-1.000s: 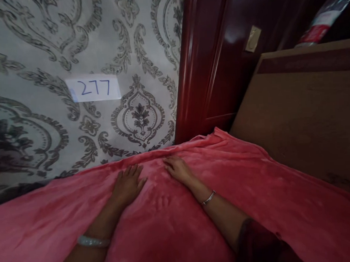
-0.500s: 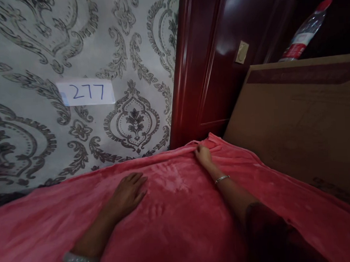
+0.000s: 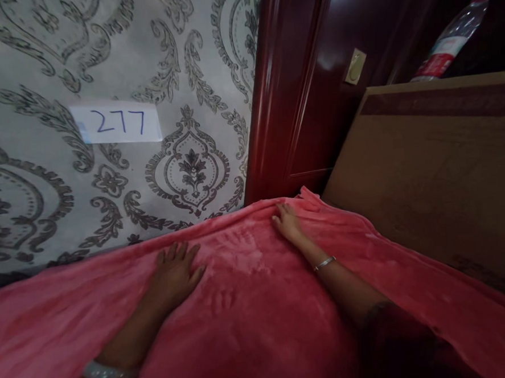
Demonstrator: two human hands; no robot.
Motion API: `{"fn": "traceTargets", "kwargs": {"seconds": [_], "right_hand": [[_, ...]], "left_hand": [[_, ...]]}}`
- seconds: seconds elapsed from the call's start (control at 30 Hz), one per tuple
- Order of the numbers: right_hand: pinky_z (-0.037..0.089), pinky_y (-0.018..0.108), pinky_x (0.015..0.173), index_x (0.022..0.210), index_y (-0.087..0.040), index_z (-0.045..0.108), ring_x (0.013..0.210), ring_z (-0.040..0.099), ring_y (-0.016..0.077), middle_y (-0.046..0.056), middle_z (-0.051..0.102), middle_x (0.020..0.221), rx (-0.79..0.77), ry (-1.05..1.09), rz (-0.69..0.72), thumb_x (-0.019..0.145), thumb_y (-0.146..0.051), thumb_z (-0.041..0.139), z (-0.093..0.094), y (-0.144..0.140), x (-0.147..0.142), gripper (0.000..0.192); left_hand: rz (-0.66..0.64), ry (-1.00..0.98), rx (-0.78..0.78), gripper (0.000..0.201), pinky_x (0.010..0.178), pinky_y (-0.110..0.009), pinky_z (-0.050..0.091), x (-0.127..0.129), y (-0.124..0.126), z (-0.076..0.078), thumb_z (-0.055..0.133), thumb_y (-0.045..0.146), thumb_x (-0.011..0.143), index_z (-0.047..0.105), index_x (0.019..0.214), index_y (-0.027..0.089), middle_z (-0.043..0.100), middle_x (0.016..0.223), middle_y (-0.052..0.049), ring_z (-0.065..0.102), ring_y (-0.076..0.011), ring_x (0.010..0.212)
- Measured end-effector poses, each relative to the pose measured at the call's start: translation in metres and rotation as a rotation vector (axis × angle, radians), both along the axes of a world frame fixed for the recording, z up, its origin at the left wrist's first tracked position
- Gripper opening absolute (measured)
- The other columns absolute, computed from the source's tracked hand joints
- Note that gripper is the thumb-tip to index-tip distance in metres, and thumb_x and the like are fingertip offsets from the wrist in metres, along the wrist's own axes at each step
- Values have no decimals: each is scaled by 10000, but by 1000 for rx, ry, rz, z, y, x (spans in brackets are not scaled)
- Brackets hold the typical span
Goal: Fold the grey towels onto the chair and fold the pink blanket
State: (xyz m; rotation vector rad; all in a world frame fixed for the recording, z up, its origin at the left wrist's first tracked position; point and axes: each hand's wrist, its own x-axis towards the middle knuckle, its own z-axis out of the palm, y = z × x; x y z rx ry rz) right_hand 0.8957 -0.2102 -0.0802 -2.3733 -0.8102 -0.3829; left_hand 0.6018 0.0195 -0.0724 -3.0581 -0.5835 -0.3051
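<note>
A plush pink-red blanket (image 3: pixel 260 319) spreads across the whole lower part of the view, its far edge running along the wall. My left hand (image 3: pixel 176 273) rests on it left of the middle, palm down with the fingers spread. Further off, close to the blanket's far edge, my right hand (image 3: pixel 287 222) lies with its fingers stretched out over the cloth. Handprint-like marks show in the pile between the two hands. The far right corner of the blanket is bunched into a small peak.
Behind the blanket stands a patterned grey wall (image 3: pixel 212 94) bearing a paper label (image 3: pixel 120 123) marked 277. A dark red wooden panel (image 3: pixel 306 94) with a switch plate (image 3: pixel 355 66) adjoins it. At right are a large cardboard box (image 3: pixel 439 166) and a plastic bottle (image 3: pixel 453 40).
My right hand has let go of the blanket's edge, its fingers now stretched out. My left hand has shifted slightly left and spread its fingers. The view has tilted a little.
</note>
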Motion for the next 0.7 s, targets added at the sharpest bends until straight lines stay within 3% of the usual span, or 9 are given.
{"fn": "traceTargets", "kwargs": {"seconds": [0.13, 0.23, 0.53, 0.7], "right_hand": [[174, 583, 1208, 1586, -282, 335, 1543, 153, 305, 76, 232, 1672, -305, -3, 241, 1003, -473, 433, -5, -5, -48, 621], [128, 590, 1215, 1598, -297, 301, 1547, 140, 302, 59, 227, 1674, -432, 83, 294, 1023, -569, 350, -7, -6, -64, 638], [151, 475, 1247, 1571, -289, 369, 1535, 206, 236, 16, 308, 1644, -383, 78, 358, 1041, -517, 347, -4, -16, -32, 578], [294, 359, 1197, 1425, -227, 583, 1407, 451, 194, 60, 543, 1495, -230, 24, 237, 977, -370, 511, -11, -27, -14, 476]], "left_hand": [[4, 15, 15, 626, 1180, -620, 244, 1, 0, -1, 409, 479, 962, 469, 1504, 173, 402, 1580, -180, 295, -403, 1490], [32, 33, 40, 655, 1168, -611, 259, 0, 0, 1, 395, 508, 957, 457, 1511, 163, 415, 1577, -171, 323, -413, 1471], [106, 75, 122, 691, 1091, -643, 322, 5, 6, 1, 388, 535, 927, 448, 1519, 184, 418, 1579, -154, 369, -454, 1424], [96, 85, 133, 679, 1092, -621, 332, 3, 4, 3, 367, 528, 949, 437, 1524, 173, 428, 1573, -152, 378, -442, 1424]]}}
